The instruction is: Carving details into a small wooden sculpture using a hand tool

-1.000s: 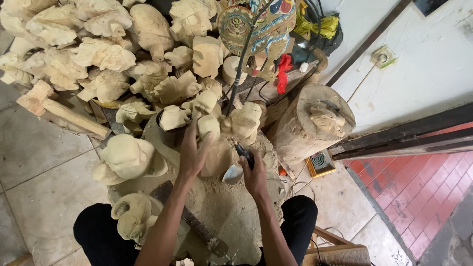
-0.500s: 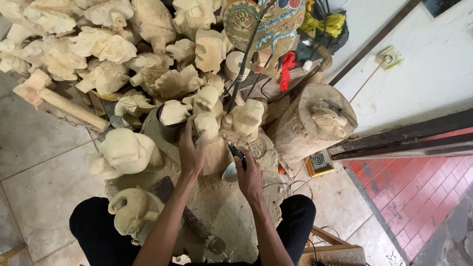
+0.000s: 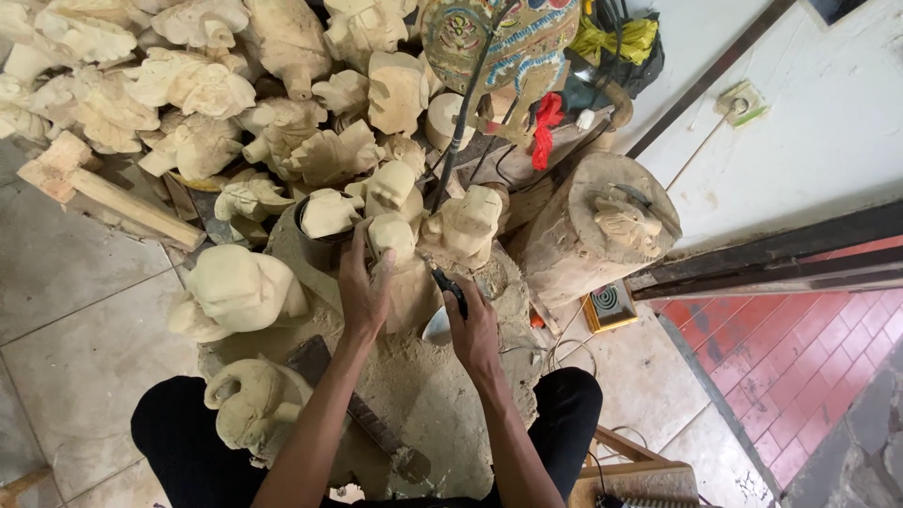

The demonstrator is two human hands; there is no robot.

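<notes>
— Since a second ago, what has shifted?
— Barely anything: both hands keep their hold; only the view has dipped slightly.
— Where is the carving?
— Upright on the sawdust-covered stump (image 3: 489,282), near its far edge. The left hand (image 3: 365,293) wraps the pale wooden figure (image 3: 400,263); its long axis runs vertically.
— And the right hand (image 3: 473,331)?
— Just right of it, grip clenched round a dark-handled tool (image 3: 450,287) pointing leftward at the figure.
</notes>
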